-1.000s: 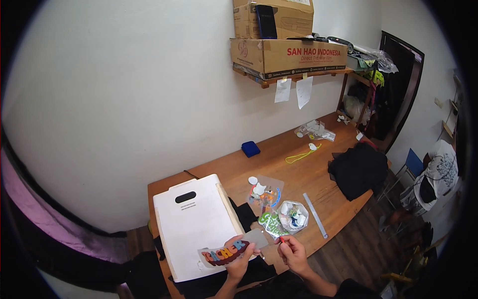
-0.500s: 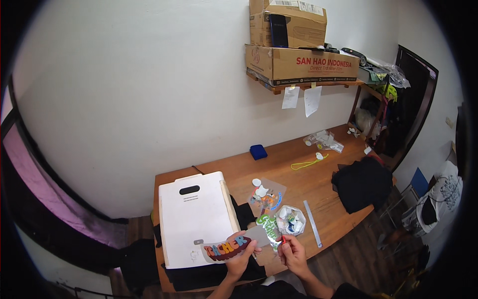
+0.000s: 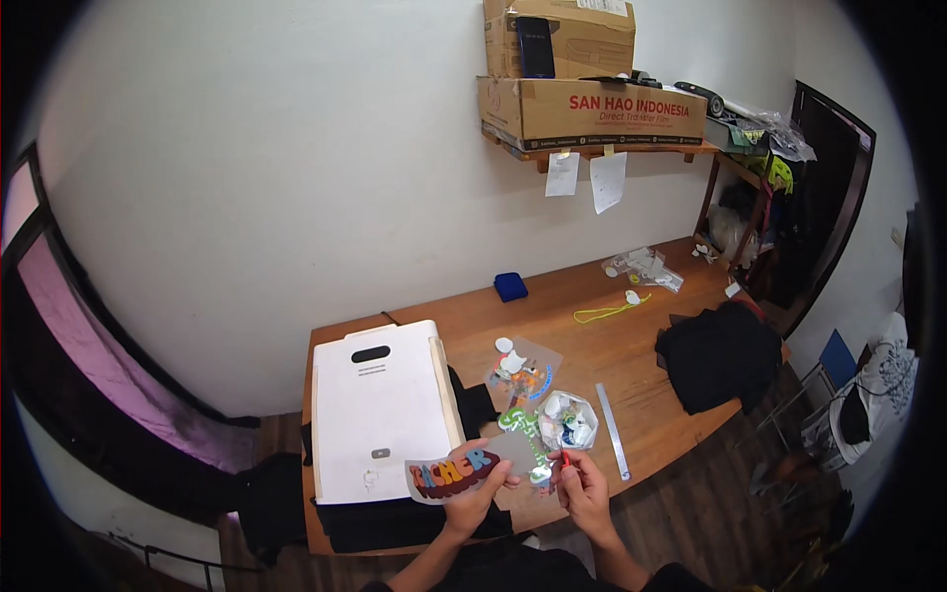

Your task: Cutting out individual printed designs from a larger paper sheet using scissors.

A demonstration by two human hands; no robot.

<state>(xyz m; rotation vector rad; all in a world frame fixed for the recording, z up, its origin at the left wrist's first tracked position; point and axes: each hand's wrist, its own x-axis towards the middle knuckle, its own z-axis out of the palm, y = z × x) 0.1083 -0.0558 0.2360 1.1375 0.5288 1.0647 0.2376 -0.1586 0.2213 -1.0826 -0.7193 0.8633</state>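
Observation:
A clear transfer film with colourful lettering [image 3: 450, 475] is pinched in my left hand [image 3: 479, 494], its plain grey end reaching toward the right. Close by, my right hand [image 3: 588, 491] closes around a small red-handled tool [image 3: 565, 460]; its working end is too small to make out. Just beyond the hands lies a film with green lettering [image 3: 521, 422]. Beside that stands a clear tub of scraps [image 3: 566, 420]. Farther back on the table is another printed film [image 3: 529, 371] with white pieces on it.
A white heat-press-like machine [image 3: 385, 414] stands at the left over black cloth [image 3: 409, 526]. A metal ruler [image 3: 613, 431] lies right of the tub, with folded black fabric [image 3: 720, 355] beyond. A blue pouch [image 3: 510, 287] and yellow cord [image 3: 602, 315] are near the wall.
The view has tilted slightly downward. Both hands keep their holds on the lettered film and the red-handled tool, with only slight movement.

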